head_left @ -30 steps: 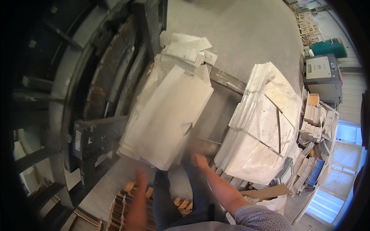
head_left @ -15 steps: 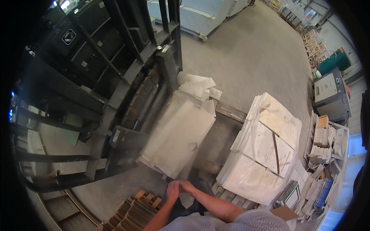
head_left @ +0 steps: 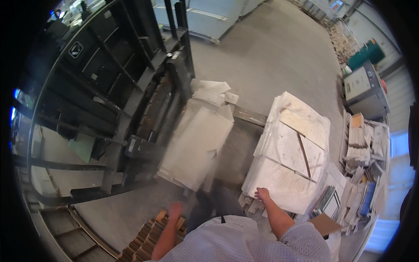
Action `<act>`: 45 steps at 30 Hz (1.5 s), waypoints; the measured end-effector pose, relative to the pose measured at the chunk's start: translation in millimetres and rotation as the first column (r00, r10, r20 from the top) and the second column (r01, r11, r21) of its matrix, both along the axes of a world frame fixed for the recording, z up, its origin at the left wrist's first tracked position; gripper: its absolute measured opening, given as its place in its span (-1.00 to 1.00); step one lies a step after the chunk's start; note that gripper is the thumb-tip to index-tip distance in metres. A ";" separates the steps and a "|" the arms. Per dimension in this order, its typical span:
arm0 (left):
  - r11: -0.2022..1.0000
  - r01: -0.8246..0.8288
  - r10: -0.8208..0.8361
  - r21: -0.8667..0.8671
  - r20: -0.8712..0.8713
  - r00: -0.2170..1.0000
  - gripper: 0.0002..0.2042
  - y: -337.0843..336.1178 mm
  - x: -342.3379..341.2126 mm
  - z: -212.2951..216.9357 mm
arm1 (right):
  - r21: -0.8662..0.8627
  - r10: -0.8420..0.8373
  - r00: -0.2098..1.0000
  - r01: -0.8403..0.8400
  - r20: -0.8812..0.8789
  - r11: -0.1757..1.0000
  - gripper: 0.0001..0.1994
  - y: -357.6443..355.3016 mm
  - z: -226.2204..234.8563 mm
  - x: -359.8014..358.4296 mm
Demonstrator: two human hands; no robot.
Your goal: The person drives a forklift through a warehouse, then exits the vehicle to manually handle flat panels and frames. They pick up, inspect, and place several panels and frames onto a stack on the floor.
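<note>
My left hand [head_left: 176,210] is smeared by motion, above the stack of brown slats [head_left: 146,238]; its fingers cannot be made out. Out to the right, my right hand [head_left: 262,194] shows fingers loosely apart and holds nothing that I can see. It is over the near left corner of a plastic-wrapped stack of white boards [head_left: 290,153]; whether it touches the wrap I cannot tell. A second pile of whitish sheets [head_left: 196,146], with loose pieces on its far end, lies ahead of me, close against the forklift's dark frame.
A black forklift mast and guard [head_left: 131,87] fill the left side. A fork bar [head_left: 251,115] runs between the two stacks. Scrap boards [head_left: 362,144], a grey cabinet [head_left: 364,89] and a green tank [head_left: 366,52] line the right wall. A metal frame [head_left: 72,231] lies lower left.
My hands were together in front of me and have parted, the left toward the slats, the right out over the wrapped stack. The whole view has shifted slightly.
</note>
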State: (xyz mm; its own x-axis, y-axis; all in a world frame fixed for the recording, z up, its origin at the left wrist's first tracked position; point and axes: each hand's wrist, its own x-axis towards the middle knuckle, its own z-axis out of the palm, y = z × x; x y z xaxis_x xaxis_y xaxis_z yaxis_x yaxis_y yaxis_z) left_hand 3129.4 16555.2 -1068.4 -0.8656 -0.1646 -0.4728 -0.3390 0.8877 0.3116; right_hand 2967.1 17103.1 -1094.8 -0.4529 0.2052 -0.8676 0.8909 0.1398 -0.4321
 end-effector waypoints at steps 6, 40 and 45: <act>0.988 -0.152 0.154 0.039 -0.064 0.986 -0.78 -22.8 15.2 6.4 | 0.200 0.554 0.821 -0.525 -0.138 0.828 -0.62 52.1 -31.1 126.5; 0.848 -0.529 0.517 0.007 0.201 0.832 -0.60 156.3 -406.9 65.4 | -0.103 -0.158 0.987 0.155 -0.020 0.983 -0.58 212.3 32.0 -435.6; 0.864 -0.502 0.493 -0.032 0.251 0.833 -0.60 184.4 -445.9 85.1 | -0.118 -0.140 0.989 0.144 0.041 0.982 -0.57 227.8 40.4 -445.9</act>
